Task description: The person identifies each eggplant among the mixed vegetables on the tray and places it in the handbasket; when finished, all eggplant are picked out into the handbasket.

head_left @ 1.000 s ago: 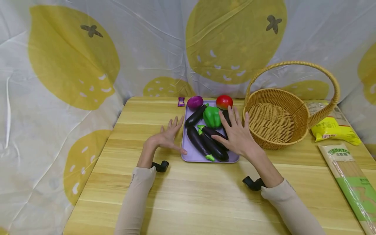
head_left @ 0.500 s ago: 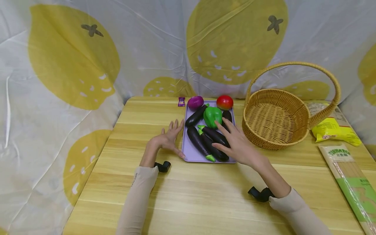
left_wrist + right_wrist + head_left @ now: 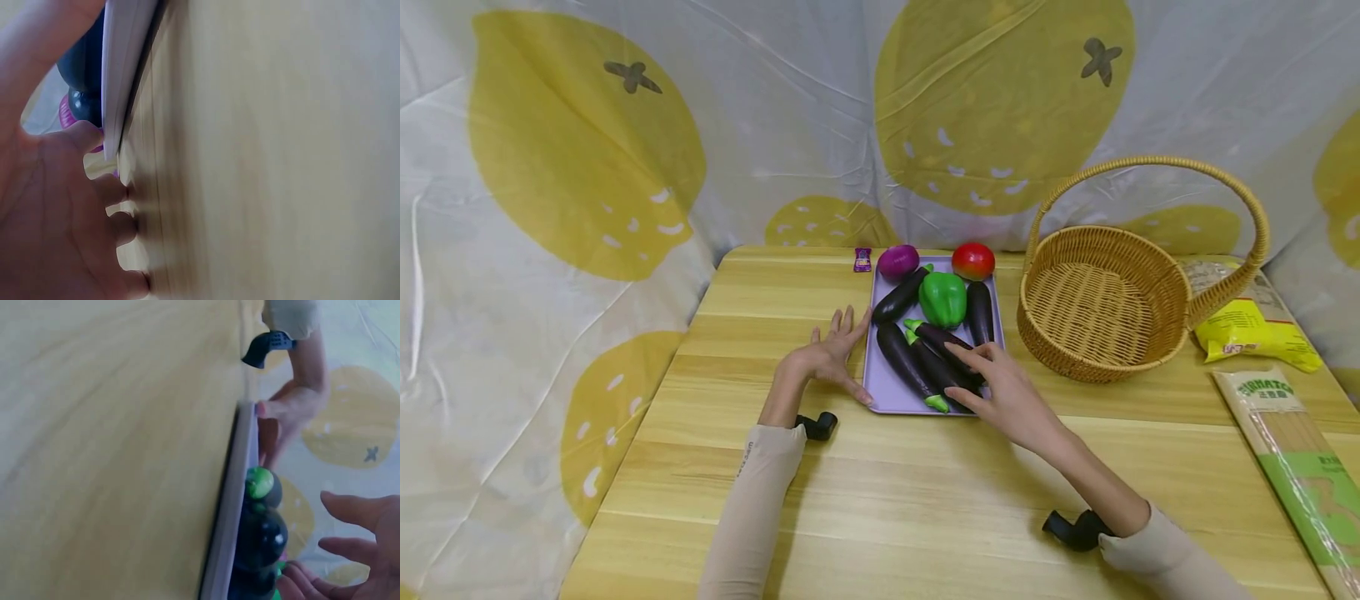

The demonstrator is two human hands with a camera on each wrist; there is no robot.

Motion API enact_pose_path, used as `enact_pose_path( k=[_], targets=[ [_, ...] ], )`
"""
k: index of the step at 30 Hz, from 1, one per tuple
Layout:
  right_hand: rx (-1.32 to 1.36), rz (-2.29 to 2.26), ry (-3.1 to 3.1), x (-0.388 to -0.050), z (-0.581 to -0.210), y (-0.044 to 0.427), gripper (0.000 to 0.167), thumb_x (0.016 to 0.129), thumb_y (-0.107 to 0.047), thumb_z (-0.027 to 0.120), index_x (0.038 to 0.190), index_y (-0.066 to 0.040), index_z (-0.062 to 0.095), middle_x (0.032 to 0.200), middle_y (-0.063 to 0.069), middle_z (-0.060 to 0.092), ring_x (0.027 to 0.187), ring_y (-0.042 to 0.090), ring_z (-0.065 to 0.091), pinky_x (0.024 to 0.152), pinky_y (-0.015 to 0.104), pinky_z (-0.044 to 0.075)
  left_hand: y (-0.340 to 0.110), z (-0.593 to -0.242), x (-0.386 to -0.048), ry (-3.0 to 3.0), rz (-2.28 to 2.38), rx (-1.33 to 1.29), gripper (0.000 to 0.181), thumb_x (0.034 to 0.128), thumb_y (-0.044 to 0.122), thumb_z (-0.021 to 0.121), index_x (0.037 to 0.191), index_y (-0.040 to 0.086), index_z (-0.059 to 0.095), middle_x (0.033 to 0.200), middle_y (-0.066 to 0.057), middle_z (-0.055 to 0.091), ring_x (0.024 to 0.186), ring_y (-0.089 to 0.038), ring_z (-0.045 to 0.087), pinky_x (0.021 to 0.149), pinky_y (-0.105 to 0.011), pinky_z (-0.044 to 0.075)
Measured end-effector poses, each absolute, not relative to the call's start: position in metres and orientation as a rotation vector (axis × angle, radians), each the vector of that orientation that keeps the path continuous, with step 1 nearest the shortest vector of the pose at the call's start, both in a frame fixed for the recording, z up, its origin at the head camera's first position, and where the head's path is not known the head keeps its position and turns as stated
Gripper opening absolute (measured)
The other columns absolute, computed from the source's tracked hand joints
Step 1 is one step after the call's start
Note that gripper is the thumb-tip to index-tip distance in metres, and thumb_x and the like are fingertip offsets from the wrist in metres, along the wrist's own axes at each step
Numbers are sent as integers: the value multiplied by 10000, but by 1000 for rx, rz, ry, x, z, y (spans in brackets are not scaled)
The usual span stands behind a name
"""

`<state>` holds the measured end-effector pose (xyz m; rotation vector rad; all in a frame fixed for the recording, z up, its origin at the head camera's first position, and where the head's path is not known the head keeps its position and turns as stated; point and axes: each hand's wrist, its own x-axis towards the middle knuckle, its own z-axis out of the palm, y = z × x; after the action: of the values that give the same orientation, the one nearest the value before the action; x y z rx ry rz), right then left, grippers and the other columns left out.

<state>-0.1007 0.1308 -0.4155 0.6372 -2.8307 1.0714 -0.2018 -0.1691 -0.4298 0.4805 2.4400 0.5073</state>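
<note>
A lilac tray (image 3: 880, 398) holds several dark eggplants (image 3: 901, 360), a green bell pepper (image 3: 943, 300), a purple onion (image 3: 898, 262) and a red fruit (image 3: 973, 261). Along the tray's left edge rests my left hand (image 3: 827, 360), fingers spread, thumb and forefinger against the rim. In the left wrist view that hand (image 3: 56, 212) has its other fingertips on the table. My right hand (image 3: 1011, 400) is over the tray's lower right, fingers apart and slightly bent, partly hiding the eggplants. The right wrist view shows this hand (image 3: 369, 550) beside the eggplants (image 3: 259, 537), gripping nothing.
A wicker basket (image 3: 1093, 308) with a tall handle stands right of the tray. Beyond it lie a yellow bag (image 3: 1255, 329) and a green-and-clear noodle packet (image 3: 1300, 467). A small purple packet (image 3: 862, 260) lies by the tray's top left corner. Lemon-patterned cloth hangs behind.
My right hand has moved down from the pepper and the right-hand eggplant to the tray's lower right, uncovering that eggplant. The left hand has shifted only slightly.
</note>
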Motion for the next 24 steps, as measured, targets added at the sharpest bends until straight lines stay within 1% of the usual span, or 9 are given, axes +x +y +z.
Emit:
enact_pose_path(
  k=[3,7,10,16,24],
  targets=[
    [597,1017,-2835,-98,-420,127,607,900,-243,817,1459,-131,608,1052,119,610,915,228,553,764,311,448,-170,-431,-202,2441,505,480,1530,668,455,970,1647,212,-181,1685,-212,-285,1571,-379,-283,1239,-690,-157],
    [514,927,-2864,-93,-424,123,597,870,-262,842,1423,-149,646,984,75,594,839,175,513,685,284,408,-170,-432,-202,2439,508,482,1530,670,456,968,1646,213,-184,1683,-208,-292,1570,-375,-288,1239,-686,-162],
    [453,881,-2886,-91,-426,121,580,857,-276,851,1395,-156,670,960,63,591,806,167,507,644,273,393,-170,-433,-203,2435,511,485,1528,672,458,966,1645,213,-186,1682,-206,-297,1569,-372,-292,1239,-683,-163],
    [379,848,-2924,-89,-427,118,550,840,-270,862,1356,-166,700,957,73,581,741,154,460,612,273,376,-170,-433,-203,2430,502,484,1531,671,472,963,1644,217,-191,1678,-199,-308,1566,-363,-300,1239,-680,-166],
    [331,927,-2930,-88,-431,114,534,857,-215,851,1361,-136,692,998,102,562,731,176,488,583,282,395,-171,-432,-202,2432,499,482,1531,671,476,962,1642,227,-196,1678,-184,-316,1565,-347,-312,1237,-671,-183]
  ],
)
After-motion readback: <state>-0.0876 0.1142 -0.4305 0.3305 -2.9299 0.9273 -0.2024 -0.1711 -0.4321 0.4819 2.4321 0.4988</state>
